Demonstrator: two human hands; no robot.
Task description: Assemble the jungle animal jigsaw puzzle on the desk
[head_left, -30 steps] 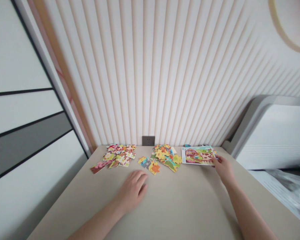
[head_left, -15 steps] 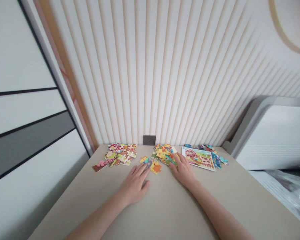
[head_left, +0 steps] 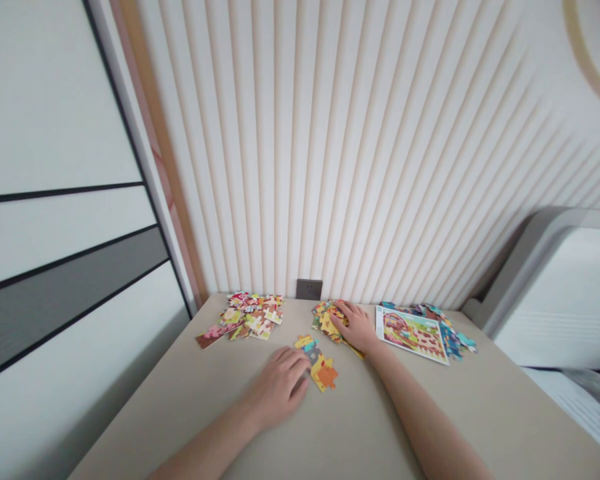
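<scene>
My left hand [head_left: 283, 383] rests on the table with fingers loosely bent and the thumb apart. Its fingertips are at the left edge of a small strip of puzzle pieces [head_left: 325, 372], yellow, grey and orange, that seem joined. Farther back, my right hand [head_left: 356, 328] lies palm down over a pile of mostly yellow puzzle pieces [head_left: 325, 321], its fingers stretched across them and covering part of the pile. Right of that hand lies a picture card [head_left: 413, 333] of a farm scene with a barn and a spotted cow.
Pink, brown and cream puzzle pieces [head_left: 253, 315] are heaped at the table's back left. Blue pieces [head_left: 451, 339] lie behind and beside the card. A dark wall socket [head_left: 309, 289] sits above the table's back edge. A white cabinet [head_left: 80, 347] stands left, a padded headboard [head_left: 570, 293] right.
The small strip of pieces has come nearer to me, with my left hand now beside it instead of over it. My right hand has moved farther onto the yellow pile. The view has shifted slightly.
</scene>
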